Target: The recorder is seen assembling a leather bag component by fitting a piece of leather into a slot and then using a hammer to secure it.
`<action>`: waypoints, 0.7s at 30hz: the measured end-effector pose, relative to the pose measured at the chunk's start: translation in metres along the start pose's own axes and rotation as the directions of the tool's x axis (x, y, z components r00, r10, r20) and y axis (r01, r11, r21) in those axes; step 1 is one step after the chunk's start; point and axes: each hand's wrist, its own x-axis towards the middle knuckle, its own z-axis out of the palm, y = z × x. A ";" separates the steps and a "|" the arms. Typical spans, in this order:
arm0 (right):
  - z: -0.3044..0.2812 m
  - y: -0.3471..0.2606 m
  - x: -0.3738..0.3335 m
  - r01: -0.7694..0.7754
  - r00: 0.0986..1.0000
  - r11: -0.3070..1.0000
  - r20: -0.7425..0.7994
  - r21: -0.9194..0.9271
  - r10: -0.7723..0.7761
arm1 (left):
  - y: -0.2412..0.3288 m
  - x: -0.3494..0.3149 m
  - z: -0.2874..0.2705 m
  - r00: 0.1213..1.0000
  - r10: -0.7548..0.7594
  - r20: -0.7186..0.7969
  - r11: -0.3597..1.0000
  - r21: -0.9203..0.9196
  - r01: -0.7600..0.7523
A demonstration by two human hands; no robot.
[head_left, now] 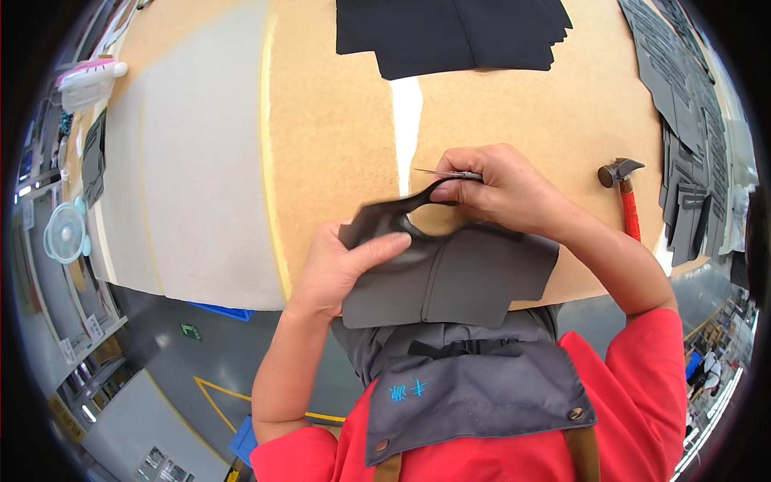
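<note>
Held piece: one dark grey piece (474, 277), raised between both hands over the near edge of the table (337, 136); an opening shows at its upper side.
Left hand: the left hand (328, 269) grasps the piece's left part, thumb on top.
Right hand: the right hand (502, 185) pinches the upper strip and also keeps one thin metal tool (450, 173), partly covered by the fingers.
In the way: one red-handled hammer (628, 197) lies between the right forearm and the grey pile (683, 112).
Far side: black pieces (458, 36); I cannot count the layers.
Right edge: the pile overlaps, many pieces, exact number unclear.
Left edge: one light-blue fan (67, 231), one pink-lidded box (88, 84).
</note>
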 end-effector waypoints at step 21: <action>0.018 0.000 -0.043 -0.003 0.997 0.971 -0.070 0.240 0.020 | 0.006 -0.002 0.004 1.000 0.005 0.008 0.999 0.039 -0.006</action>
